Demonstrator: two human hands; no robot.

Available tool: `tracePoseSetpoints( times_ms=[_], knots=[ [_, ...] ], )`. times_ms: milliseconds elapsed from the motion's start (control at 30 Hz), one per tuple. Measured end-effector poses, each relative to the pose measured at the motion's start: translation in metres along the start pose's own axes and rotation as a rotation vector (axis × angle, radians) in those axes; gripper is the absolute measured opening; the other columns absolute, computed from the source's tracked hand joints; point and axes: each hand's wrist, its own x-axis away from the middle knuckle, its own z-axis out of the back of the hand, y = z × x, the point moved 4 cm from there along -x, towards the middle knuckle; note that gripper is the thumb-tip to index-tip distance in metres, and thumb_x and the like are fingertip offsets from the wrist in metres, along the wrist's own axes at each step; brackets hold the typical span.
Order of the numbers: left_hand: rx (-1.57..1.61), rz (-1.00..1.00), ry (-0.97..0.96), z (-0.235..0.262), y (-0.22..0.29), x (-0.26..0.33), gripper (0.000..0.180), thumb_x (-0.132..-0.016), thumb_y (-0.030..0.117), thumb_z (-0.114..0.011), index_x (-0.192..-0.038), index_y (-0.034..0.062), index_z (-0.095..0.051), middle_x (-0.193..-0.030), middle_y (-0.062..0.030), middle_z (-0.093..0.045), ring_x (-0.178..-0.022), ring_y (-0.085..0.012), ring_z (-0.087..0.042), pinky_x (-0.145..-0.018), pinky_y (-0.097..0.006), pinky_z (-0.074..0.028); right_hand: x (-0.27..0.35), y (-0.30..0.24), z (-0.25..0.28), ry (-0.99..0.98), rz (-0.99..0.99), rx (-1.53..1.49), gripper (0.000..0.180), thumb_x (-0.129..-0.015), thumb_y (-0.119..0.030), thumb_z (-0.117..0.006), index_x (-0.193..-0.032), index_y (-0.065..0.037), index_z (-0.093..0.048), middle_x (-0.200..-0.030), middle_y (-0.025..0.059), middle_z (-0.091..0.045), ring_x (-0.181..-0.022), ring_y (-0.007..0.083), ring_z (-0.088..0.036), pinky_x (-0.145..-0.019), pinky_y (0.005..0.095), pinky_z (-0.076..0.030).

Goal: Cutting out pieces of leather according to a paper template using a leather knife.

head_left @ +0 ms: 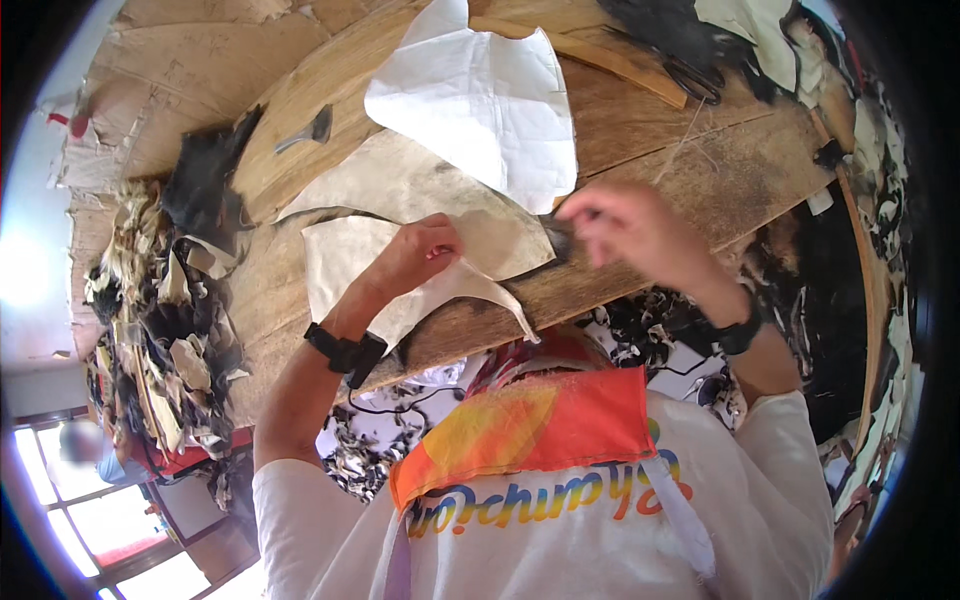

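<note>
My left hand [420, 255] presses and grips a beige cut sheet [345, 265] lying at the near edge of the wooden table [690, 170]. My right hand [625, 225] is blurred, just right of it, with its fingers closed on a small dark tool [560, 238] that touches the sheet's right edge. A second beige sheet [400, 180] lies under and behind the first. A white cloth piece [480, 100] rests further back. Both wrists wear black bands.
Dark-handled scissors [697, 80] lie at the far right by black material [670, 30]. A small metal scraper-like tool [305, 130] sits at the back left. A heap of beige and black offcuts [165, 320] fills the left side; more scraps [650, 330] lie below the table edge.
</note>
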Motion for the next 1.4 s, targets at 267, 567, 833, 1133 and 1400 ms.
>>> tracePoseSetpoints(
  times_ms=[267,567,833,1133,1400],
  knots=[
    [0.004,-0.081,0.04,-0.005,-0.007,0.002,0.01,-0.075,-0.002,-0.062,-0.083,0.0037,-0.06,-0.084,-0.0079,-0.054,-0.074,-0.0241,-0.058,-0.064,-0.032,-0.047,-0.06,0.028,-0.091,0.033,0.332,0.578,0.016,-0.085,-0.019,-0.059,-0.081,-0.004,-0.054,-0.07,0.0125,-0.057,-0.057,0.0291,-0.059,-0.053,0.0397,-0.043],
    [-0.022,-0.142,0.132,-0.007,-0.011,0.007,0.011,-0.075,-0.002,-0.063,-0.083,0.0044,-0.059,-0.083,-0.0082,-0.052,-0.072,-0.0241,-0.057,-0.062,-0.031,-0.046,-0.058,0.053,-0.091,-0.043,0.142,0.758,0.014,-0.084,-0.024,-0.058,-0.085,-0.01,-0.058,-0.068,0.0124,-0.06,-0.066,0.0327,-0.06,-0.058,0.0437,-0.044],
    [0.0,-0.141,0.143,-0.006,-0.01,0.008,0.011,-0.075,-0.002,-0.065,-0.083,0.004,-0.059,-0.082,-0.0072,-0.053,-0.071,-0.022,-0.056,-0.061,-0.03,-0.046,-0.058,0.052,-0.089,-0.024,0.157,0.619,0.015,-0.083,-0.022,-0.055,-0.084,-0.01,-0.063,-0.07,0.013,-0.062,-0.067,0.0325,-0.062,-0.062,0.0429,-0.048],
    [0.005,-0.16,0.157,-0.005,-0.01,0.008,0.012,-0.074,-0.002,-0.065,-0.082,0.0044,-0.06,-0.081,-0.007,-0.054,-0.07,-0.0218,-0.056,-0.061,-0.03,-0.046,-0.057,0.054,-0.086,-0.04,0.161,0.589,0.016,-0.082,-0.021,-0.056,-0.088,-0.01,-0.066,-0.073,0.0125,-0.064,-0.069,0.0314,-0.063,-0.065,0.0415,-0.048],
    [0.019,-0.142,0.149,-0.005,-0.01,0.008,0.011,-0.075,-0.002,-0.064,-0.082,0.0046,-0.06,-0.081,-0.007,-0.053,-0.07,-0.0218,-0.056,-0.061,-0.03,-0.045,-0.058,0.051,-0.088,-0.057,0.147,0.593,0.015,-0.083,-0.02,-0.056,-0.09,-0.01,-0.066,-0.074,0.0122,-0.065,-0.071,0.0305,-0.063,-0.064,0.0409,-0.049]
  ],
)
